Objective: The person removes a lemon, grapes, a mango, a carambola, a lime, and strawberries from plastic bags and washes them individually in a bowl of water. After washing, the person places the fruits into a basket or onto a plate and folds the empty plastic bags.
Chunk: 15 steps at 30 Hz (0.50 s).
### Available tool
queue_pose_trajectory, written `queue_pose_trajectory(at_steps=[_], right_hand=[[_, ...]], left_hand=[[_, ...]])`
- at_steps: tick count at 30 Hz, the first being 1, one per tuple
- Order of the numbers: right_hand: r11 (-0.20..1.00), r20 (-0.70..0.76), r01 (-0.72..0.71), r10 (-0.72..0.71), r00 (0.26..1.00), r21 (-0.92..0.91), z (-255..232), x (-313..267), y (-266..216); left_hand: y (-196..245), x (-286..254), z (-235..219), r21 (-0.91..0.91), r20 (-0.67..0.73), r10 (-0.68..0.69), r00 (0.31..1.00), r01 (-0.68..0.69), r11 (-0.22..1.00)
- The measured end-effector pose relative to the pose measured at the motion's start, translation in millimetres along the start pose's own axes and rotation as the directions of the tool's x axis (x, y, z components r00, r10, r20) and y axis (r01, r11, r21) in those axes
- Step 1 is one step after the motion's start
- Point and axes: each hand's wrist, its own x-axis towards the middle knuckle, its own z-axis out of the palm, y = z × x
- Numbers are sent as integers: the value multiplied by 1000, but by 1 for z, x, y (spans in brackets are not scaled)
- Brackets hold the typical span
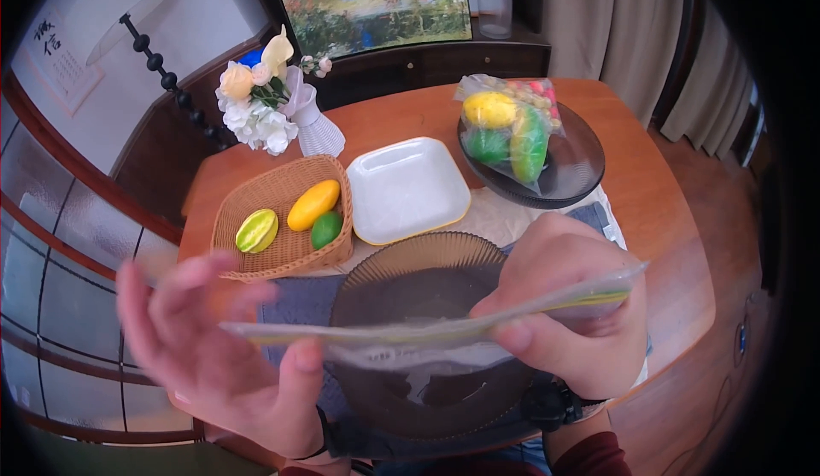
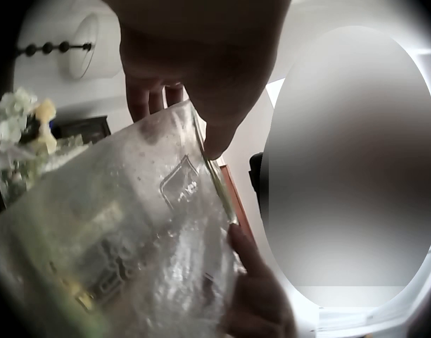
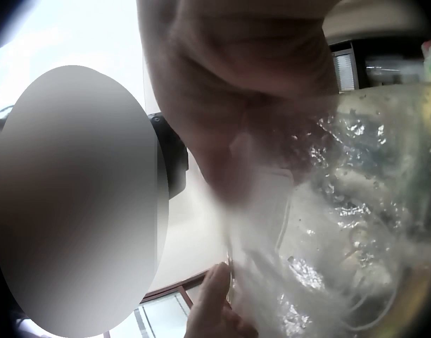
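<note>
Head view. We list one bag, clear, with a yellow-green seal line, seen nearly edge-on above the glass plate and spanning the space between our hands. Left hand: palm turned inward, fingers apart and loosely bent, thumb raised against the near side of the bag's edge. Right hand: fingers curled, clamped on the bag, thumb along its near face and pointing inward. Both forearms rise from the bottom of the view. Beyond, on the table: a wicker basket with a striped fruit, a yellow fruit and a green fruit; beside it, a white tray; farther right, a dark bowl bearing bagged fruit; behind the basket, a vase of flowers.

Left wrist view. Our left hand reaches down from the top, thumb at the seal edge, other fingers partly hidden behind the bag's corner. The bag slants across the view; our right hand meets the same edge lower down.

Right wrist view. Our right hand descends from the top, thumb blurred against the bag, the remaining fingers hard to make out. Our left hand shows at the bottom, a digit raised beside the edge.
</note>
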Motion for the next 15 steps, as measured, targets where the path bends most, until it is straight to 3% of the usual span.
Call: queue_pose_trajectory(at_steps=[2, 3, 4, 5, 6, 8, 9, 11, 15], right_hand=[[992, 56, 108, -104, 993, -71, -1, 1, 5], [985, 78, 146, -139, 987, -93, 0, 2, 5], [976, 100, 185, -174, 980, -114, 0, 2, 6], [957, 128, 239, -219, 967, -163, 2, 2, 7], [947, 146, 263, -238, 960, -186, 4, 1, 5], [929, 177, 261, -219, 960, -263, 7, -3, -3], [925, 182, 247, -200, 963, -290, 9, -3, -4], [906, 197, 249, -190, 962, -342, 10, -4, -6], [900, 204, 261, -199, 959, -349, 13, -4, -3]], left_hand=[[3, 2, -10, 179, -230, 272, 934, -234, 956], [14, 6, -38, 381, 242, 380, 893, -447, 809], [20, 1, -38, 464, 411, 321, 854, -498, 732], [26, -4, -37, 509, 566, 251, 785, -572, 643], [28, -4, -38, 516, 563, 244, 790, -566, 643], [34, 2, -38, 404, 744, 53, 666, -512, 758], [32, 1, -37, 407, 743, 50, 668, -509, 758], [23, -4, -34, 426, 641, 54, 766, -414, 804], [18, -9, -25, 407, 548, 116, 828, -385, 828]])
